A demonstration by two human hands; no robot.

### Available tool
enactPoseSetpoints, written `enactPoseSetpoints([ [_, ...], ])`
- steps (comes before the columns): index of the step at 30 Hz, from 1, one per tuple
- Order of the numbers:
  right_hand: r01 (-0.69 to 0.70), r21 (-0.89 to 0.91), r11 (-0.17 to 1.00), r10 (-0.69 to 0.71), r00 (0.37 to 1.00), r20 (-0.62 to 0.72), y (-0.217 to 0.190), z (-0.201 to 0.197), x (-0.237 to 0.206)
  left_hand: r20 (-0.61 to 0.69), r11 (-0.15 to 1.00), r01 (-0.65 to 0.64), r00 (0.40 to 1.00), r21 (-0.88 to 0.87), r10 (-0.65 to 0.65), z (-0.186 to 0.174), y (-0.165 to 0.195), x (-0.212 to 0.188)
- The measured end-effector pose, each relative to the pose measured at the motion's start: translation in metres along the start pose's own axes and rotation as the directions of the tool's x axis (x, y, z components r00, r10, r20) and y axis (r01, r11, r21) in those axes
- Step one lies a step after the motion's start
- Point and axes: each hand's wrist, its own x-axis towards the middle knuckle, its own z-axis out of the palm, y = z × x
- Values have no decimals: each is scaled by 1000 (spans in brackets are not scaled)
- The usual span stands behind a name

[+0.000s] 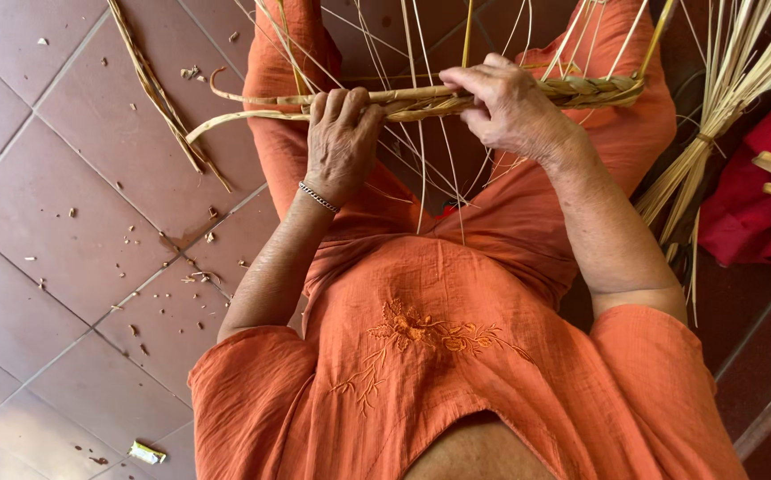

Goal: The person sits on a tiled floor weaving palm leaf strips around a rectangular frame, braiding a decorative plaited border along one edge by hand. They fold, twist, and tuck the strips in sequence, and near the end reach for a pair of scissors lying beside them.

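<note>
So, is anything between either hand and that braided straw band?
Nothing visible. The left hand is wrapped around the braided band and the right hand pinches it from above; loose strands only hang below.

Straw braid: pale tan, flat plaited, held roughly horizontal above the lap. Right end tightly woven; left end unwoven, two loose strands curling out past the knee. Thin loose stalks fanned up and down from the braid's middle section.

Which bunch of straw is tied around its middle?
The loose sheaf standing at the right, beside the red cloth. The braid in both hands is plaited, not tied.
</note>
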Motion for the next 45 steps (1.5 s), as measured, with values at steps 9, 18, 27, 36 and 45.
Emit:
enactPoseSetpoints([
  [9,44,-78,996,-53,992,-113,10,38,9,-147,991,82,987,101,-67,-38,-1,29],
  [18,-106,191,976,135,980,-147,7,26,7,-218,945,-316,931,-85,292,0,30,22],
  [27,-113,254,961,142,985,-98,-2,10,7,50,948,265,964,-178,-260,97,4,88],
  [36,-50,242,969,117,955,-273,1,27,13,404,-279,293,676,-915,-616,51,4,61],
  [45,-141,7,990,136,942,-307,7,50,27,361,-204,304,854,-931,-374,8,35,22],
])
